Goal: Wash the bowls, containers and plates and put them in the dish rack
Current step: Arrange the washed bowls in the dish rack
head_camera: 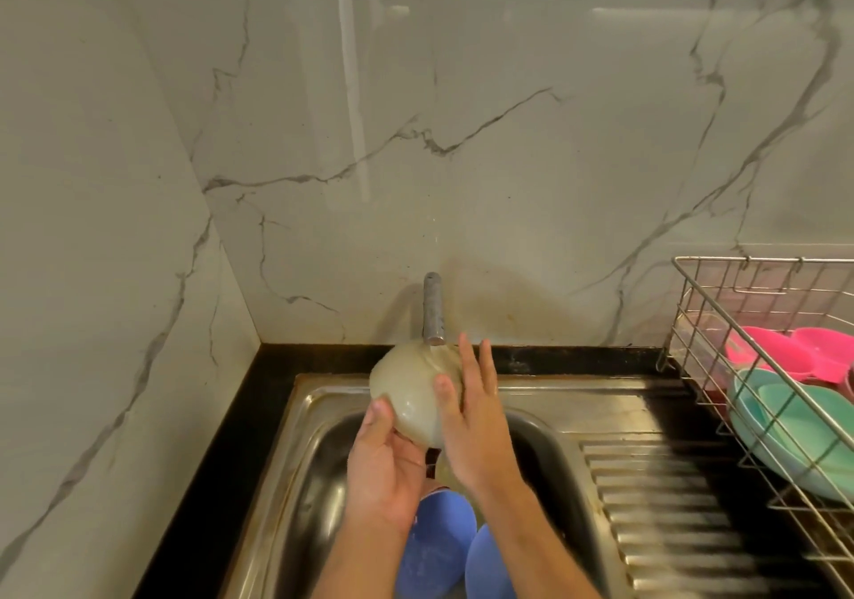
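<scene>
Sitting in the wire dish rack (758,367) on the right are pink plates (785,358) and teal plates (804,436), while two blue bowls (439,547) are lying in the steel sink (295,483). A translucent bowl (411,390) is being held under the tap (433,307): the left hand (383,460) is curling its grip round the lower edge, and the right hand (471,418) is pressing flat, fingers spread, against its side
</scene>
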